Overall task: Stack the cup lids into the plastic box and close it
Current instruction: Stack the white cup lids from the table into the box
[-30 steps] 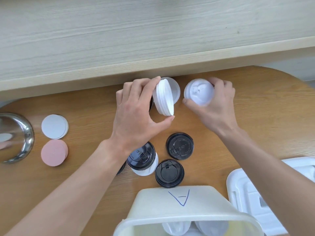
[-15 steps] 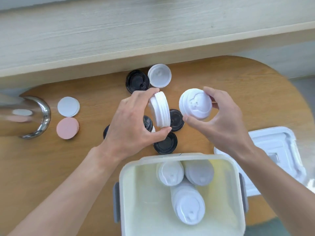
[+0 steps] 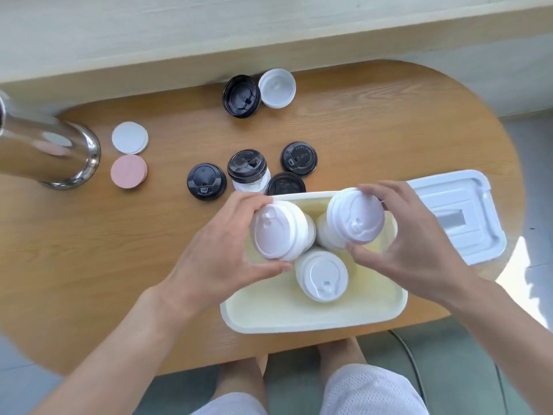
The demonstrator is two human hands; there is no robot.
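Two stacks in hands: one white lid stack per hand, both above the open plastic box (image 3: pixel 314 320).
Left hand (image 3: pixel 221 259): fingers and thumb curled round a white lid stack (image 3: pixel 276 232), approx. tilted, top face turned up toward the camera and a bit left; long axis leans down-right into the box.
Right hand (image 3: pixel 416 250): fingertips pinch round the rim of a second white stack (image 3: pixel 354 218), top face up, axis nearly upright.
Key relation: both stacks hang directly over the far half of the box, so the coming move looks like straight down, no sideways reach. Left stack over the far-left corner, right stack over the far-right part.
Already in box: one standing white stack (image 3: pixel 321 275) near the middle, just below and between the two held stacks; more white partly hidden under the right hand, cannot tell how many.
Nearer hand: about equal; left stack seems lower, prob. lands first.
Risk: tilted left stack may bump the middle stack when lowered; needs turning upright or laying beside it.
Still on surface (image 3: pixel 89 250): black lids (image 3: pixel 206 181) beyond the box, plus a black/white pair at the far edge.
Box lid (image 3: pixel 466 223): lying flat on the surface, right of the box, closer to the right hand.
Progress: stacking part done, closing not yet.
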